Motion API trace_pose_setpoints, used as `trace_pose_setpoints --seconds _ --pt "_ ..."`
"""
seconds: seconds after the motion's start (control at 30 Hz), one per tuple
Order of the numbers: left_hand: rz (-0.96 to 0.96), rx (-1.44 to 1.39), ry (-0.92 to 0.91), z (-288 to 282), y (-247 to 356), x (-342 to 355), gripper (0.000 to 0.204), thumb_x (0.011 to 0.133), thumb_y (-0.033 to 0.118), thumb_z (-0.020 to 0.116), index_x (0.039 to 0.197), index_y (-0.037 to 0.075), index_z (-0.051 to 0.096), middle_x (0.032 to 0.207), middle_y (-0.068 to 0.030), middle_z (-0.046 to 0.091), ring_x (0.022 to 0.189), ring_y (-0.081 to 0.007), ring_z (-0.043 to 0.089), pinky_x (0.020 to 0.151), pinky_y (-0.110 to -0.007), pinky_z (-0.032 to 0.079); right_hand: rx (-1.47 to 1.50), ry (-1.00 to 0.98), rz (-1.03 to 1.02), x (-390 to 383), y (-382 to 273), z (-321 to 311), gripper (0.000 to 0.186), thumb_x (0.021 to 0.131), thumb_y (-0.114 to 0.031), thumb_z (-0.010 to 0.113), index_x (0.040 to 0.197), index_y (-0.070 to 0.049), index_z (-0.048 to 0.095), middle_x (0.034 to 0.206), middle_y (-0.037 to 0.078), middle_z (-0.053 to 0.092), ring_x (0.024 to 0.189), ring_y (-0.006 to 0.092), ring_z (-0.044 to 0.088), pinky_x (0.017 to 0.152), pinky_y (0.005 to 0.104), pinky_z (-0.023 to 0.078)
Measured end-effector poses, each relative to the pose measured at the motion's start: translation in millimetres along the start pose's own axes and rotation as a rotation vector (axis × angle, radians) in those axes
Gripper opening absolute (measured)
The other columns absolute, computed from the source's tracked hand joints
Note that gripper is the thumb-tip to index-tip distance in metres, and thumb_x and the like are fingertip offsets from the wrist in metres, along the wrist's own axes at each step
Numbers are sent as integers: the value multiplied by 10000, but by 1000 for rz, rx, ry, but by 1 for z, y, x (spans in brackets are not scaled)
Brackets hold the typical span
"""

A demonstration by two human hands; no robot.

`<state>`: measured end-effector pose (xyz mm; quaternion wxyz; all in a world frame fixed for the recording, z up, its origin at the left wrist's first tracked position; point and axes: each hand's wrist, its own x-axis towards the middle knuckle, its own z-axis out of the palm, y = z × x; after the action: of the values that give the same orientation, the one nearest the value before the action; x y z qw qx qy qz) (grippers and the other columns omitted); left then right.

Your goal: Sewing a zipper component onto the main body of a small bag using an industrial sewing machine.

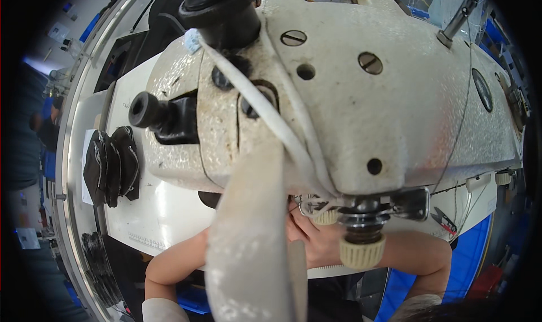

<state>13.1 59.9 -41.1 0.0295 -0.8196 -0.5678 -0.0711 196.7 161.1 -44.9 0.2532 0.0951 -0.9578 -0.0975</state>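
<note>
A white sewing machine fills the middle and hides much of my hands. My right hand lies below the machine's front edge, beside the cream tension knob. Its fingers point up and left, and their tips pass out of sight under the machine, so what they touch is hidden. From the lower left comes my left forearm; the hand beyond it is covered by a blurred pale strip hanging in front. A small dark piece shows at the machine's lower edge, close to the left hand's side.
Several dark, curved fabric pieces lie bunched on the white table at left. Dark strands hang beyond the table's left edge. Thread snips with red on the handles lie at right. Blue surfaces show below the table.
</note>
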Motion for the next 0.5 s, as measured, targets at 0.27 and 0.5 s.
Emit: trace_pose_setpoints --seconds 0.27,0.5 --pt "-62 81 -111 -29 7 12 382 769 151 648 1145 118 587 706 -107 580 572 -228 560 517 -339 436 -5 30 -30 3 0 2 166 626 -165 575 697 -17 601 741 55 578 638 146 500 493 232 319" --pt "-140 -293 -20 2 2 0 354 721 116 619 1068 52 594 892 -124 592 744 -277 574 668 -381 459 89 45 -6 1 1 0 159 596 -158 576 668 -19 602 708 48 563 635 147 496 499 227 347"
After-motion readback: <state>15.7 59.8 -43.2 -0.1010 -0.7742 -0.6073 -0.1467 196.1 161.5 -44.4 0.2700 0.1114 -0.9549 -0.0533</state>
